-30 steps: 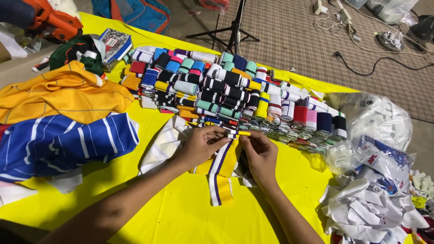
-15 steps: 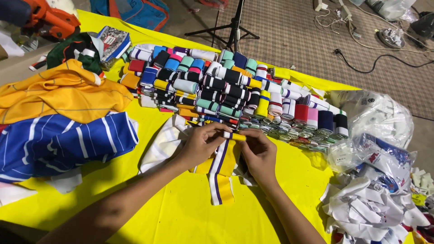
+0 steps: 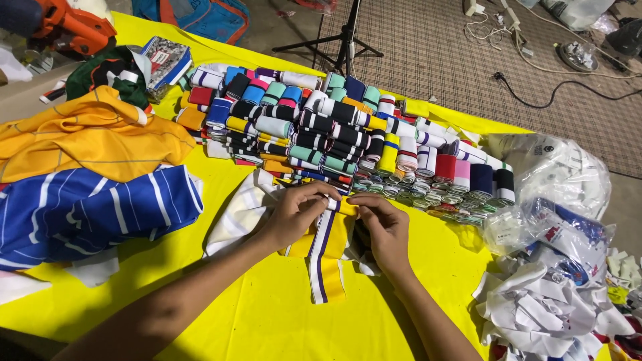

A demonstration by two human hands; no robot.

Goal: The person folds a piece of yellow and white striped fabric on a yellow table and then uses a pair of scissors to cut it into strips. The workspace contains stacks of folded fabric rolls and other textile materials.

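A yellow knit strip with white and purple stripes lies on the yellow table cover, its tail pointing toward me. My left hand pinches its top end from the left. From the right, my right hand grips the same end, fingertips nearly touching the left hand's. A white striped cloth lies under my left wrist. Just beyond both hands sits a big pile of rolled striped knit bands in many colours.
Folded blue striped fabric and orange fabric lie at left. Clear plastic bags and loose white collar pieces crowd the right edge. A book, a tripod and cables are on the far side.
Both hands stay on the strip's top end; the fingers have shifted slightly closer together. Nothing else has moved.
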